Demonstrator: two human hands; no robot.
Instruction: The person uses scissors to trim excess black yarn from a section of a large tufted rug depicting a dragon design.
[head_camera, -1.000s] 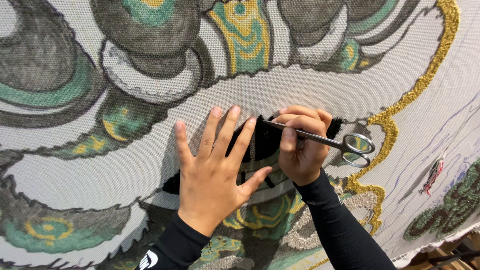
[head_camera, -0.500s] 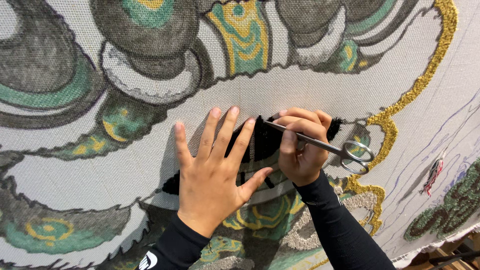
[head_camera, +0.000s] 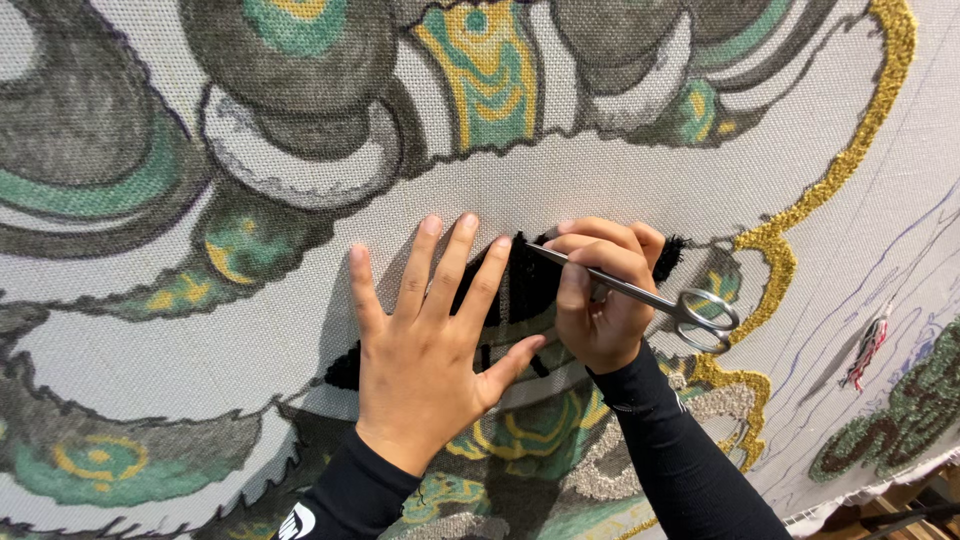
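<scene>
Hands (head_camera: 430, 340) flat, scissors (head_camera: 640, 295) pinched

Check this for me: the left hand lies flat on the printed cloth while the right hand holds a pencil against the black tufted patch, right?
Not quite: the head view shows the right hand holding metal scissors, not a pencil. The left hand does lie flat on the printed cloth beside the black tufted patch.

Gold tufted outline (head_camera: 850, 150) curving down right side, green/yellow motifs (head_camera: 480, 70) up top, loose red/white/black yarn tassel (head_camera: 868, 345) hanging nr right edge.
</scene>
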